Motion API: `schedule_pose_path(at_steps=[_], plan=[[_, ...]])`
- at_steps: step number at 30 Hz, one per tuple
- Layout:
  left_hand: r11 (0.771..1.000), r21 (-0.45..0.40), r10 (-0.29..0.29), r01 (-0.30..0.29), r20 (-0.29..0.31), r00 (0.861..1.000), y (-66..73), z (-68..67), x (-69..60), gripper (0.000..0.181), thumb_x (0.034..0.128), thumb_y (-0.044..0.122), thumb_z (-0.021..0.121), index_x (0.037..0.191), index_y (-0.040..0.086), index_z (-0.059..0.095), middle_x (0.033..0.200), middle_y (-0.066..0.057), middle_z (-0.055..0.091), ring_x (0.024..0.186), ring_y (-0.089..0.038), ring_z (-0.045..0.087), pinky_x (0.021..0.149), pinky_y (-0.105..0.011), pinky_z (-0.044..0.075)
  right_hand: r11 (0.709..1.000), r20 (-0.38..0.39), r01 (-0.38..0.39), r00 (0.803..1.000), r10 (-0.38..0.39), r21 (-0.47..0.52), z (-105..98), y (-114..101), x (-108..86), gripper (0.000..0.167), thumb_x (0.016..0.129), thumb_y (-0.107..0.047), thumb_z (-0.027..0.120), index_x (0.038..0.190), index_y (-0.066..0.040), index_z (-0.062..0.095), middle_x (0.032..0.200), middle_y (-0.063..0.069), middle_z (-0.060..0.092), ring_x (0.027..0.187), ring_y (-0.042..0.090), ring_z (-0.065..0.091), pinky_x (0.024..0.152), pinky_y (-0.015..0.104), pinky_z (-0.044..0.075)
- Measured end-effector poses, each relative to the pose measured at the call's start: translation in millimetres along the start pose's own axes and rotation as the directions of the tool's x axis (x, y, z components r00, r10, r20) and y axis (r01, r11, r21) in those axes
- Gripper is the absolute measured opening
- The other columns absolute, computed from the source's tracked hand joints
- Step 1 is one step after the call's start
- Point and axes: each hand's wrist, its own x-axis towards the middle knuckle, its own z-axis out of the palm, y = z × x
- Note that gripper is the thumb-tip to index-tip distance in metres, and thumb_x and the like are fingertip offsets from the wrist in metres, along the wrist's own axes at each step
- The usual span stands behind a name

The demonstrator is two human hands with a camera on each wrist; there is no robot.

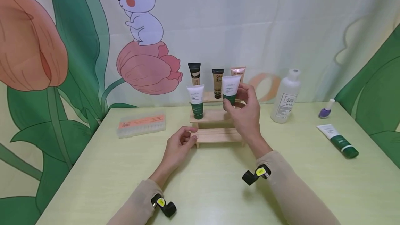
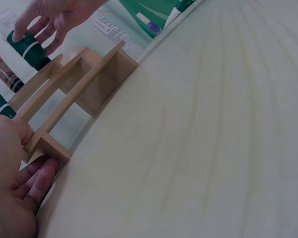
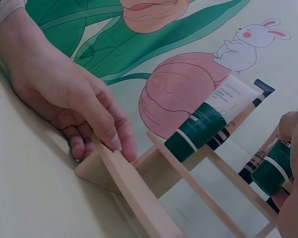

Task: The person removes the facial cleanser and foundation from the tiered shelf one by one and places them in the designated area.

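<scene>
A three-step wooden display rack [image 1: 220,136] stands against the back of the table. My left hand [image 1: 177,148] grips the left end of its lowest step, thumb on top and fingers curled beneath, as the left wrist view shows. My right hand [image 1: 248,115] holds a white-and-green squeeze tube [image 1: 230,85] by its green cap end, over the right part of the middle step; whether it touches the step I cannot tell. A matching tube [image 1: 197,101] stands cap-down at the middle step's left end. Behind, on the top step, are a black-and-beige tube [image 1: 195,74], a gold-and-black tube [image 1: 217,82] and a pink tube [image 1: 239,71], partly covered.
Right of the rack stands a white bottle [image 1: 285,96]. Farther right are a purple nail polish bottle [image 1: 325,110] and another white-and-green tube [image 1: 339,141] lying flat. A clear plastic case [image 1: 142,125] with an orange label lies to the left. A printed curtain [image 1: 218,20] hangs behind.
</scene>
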Motion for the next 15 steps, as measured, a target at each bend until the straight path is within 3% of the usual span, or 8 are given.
schedule_pose_path(at_steps=[4, 15], plan=[[1.000, -0.002, 0.003, -0.003, 0.001, 1.000, 0.2, 0.8, 0.1, 0.019, 0.1084, 0.016, 0.074, 0.127, 0.019, 0.077, 0.101, -0.005, 0.070, 0.088, -0.019, 0.062, 0.076, -0.023, 0.051, 1.000, -0.017, 0.015, 1.000, -0.015, -0.002, -11.9, -2.4, 2.1, 0.054, 0.097, -0.002, 0.084, 0.144, -0.007, 0.059, 0.127, 0.010, 0.068, 0.110, 0.021, 0.069, 0.095, 0.038, 0.061], [1.000, 0.011, 0.015, -0.015, -0.001, 1.000, -0.1, -0.5, 0.2, 0.020, 0.1085, 0.016, 0.074, 0.128, 0.017, 0.076, 0.101, -0.005, 0.071, 0.087, -0.018, 0.063, 0.076, -0.024, 0.052, 0.998, -0.058, 0.020, 0.998, -0.023, -0.063, -55.1, -9.4, 4.3, 0.056, 0.097, 0.000, 0.082, 0.147, -0.005, 0.057, 0.126, 0.003, 0.064, 0.111, 0.017, 0.067, 0.095, 0.032, 0.059]])
